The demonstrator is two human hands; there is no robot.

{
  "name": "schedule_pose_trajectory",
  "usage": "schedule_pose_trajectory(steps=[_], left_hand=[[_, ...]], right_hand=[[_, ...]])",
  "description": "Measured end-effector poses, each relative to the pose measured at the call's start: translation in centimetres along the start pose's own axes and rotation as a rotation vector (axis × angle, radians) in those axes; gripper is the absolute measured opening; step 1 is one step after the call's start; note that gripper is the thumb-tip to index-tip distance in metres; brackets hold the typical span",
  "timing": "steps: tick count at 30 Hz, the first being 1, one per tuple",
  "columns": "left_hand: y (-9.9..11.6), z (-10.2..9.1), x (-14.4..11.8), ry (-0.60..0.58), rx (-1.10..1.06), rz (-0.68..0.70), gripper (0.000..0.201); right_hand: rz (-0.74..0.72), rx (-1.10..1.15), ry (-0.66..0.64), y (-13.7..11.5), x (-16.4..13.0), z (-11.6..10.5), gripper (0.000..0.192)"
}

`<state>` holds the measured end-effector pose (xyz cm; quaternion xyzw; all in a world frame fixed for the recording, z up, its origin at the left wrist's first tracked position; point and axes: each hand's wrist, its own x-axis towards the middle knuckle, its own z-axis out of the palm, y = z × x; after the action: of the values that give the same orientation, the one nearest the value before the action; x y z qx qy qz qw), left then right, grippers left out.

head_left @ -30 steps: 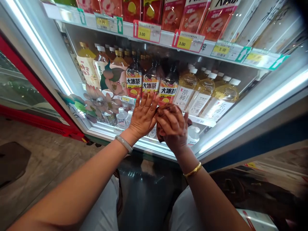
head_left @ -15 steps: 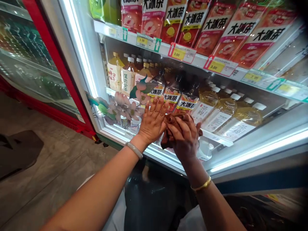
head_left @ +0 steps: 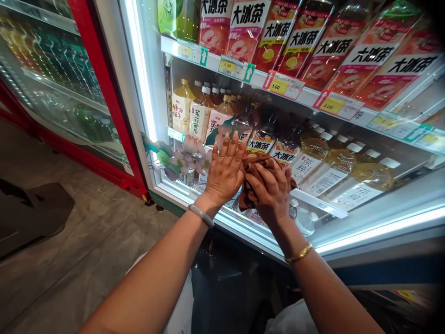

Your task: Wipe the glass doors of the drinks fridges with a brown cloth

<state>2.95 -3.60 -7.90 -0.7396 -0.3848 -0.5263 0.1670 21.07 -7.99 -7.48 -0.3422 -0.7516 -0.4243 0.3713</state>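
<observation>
Pressing a crumpled brown cloth against the glass door of a drinks cooler, the right hand has its fingers curled over the fabric, so most of the cloth is hidden beneath them and only its upper folds and a strip at its left side show. Just left of the cloth, the left hand lies flat on the same glass, fingers straight and close together, its edge touching the cloth. A pale bangle sits on the left wrist and a gold bangle on the right.

Behind the glass, directly above the cloth, stand dark tea bottles with red labels; glare and reflections blur their necks. Right of the cloth lean amber bottles with white caps. Left of it are yellow bottles and a flower sticker on the glass, partly covered by the left hand. Below the cloth, clear bottles are half hidden by the wrist. Above, a shelf edge carries price tags, and red cartons on it are cut off by the picture's top.
</observation>
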Motion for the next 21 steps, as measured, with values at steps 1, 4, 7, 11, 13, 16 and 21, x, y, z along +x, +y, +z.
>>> schedule_pose_trajectory(steps=[1, 4, 7, 11, 13, 16, 21], left_hand=[[-0.1, -0.2, 0.0, -0.013, -0.003, -0.007, 0.079], [-0.4, -0.6, 0.1, -0.015, -0.025, -0.02, 0.073], [-0.8, -0.7, 0.4, 0.033, -0.002, -0.059, 0.067], [-1.6, -1.1, 0.8, 0.077, 0.031, -0.08, 0.065], [-2.1, -1.5, 0.8, 0.093, 0.047, -0.087, 0.063], [-3.0, -2.1, 0.9, 0.086, 0.064, -0.109, 0.059], [-4.5, -2.7, 1.3, 0.085, 0.069, -0.127, 0.056]], right_hand=[[0.004, 0.006, 0.005, 0.3, -0.2, -0.3, 0.035], [0.085, 0.009, 0.103, 1.5, 1.7, -1.1, 0.032], [0.2, -0.026, 0.215, 1.7, 5.6, -0.3, 0.03], [0.011, -0.035, 0.098, 0.0, 6.6, 1.6, 0.032], [-0.098, 0.002, 0.011, -0.5, 5.0, 1.8, 0.034], [-0.115, 0.067, -0.01, 0.0, 3.6, 1.2, 0.035], [0.039, -0.04, 0.158, 0.7, 8.3, 2.0, 0.03]])
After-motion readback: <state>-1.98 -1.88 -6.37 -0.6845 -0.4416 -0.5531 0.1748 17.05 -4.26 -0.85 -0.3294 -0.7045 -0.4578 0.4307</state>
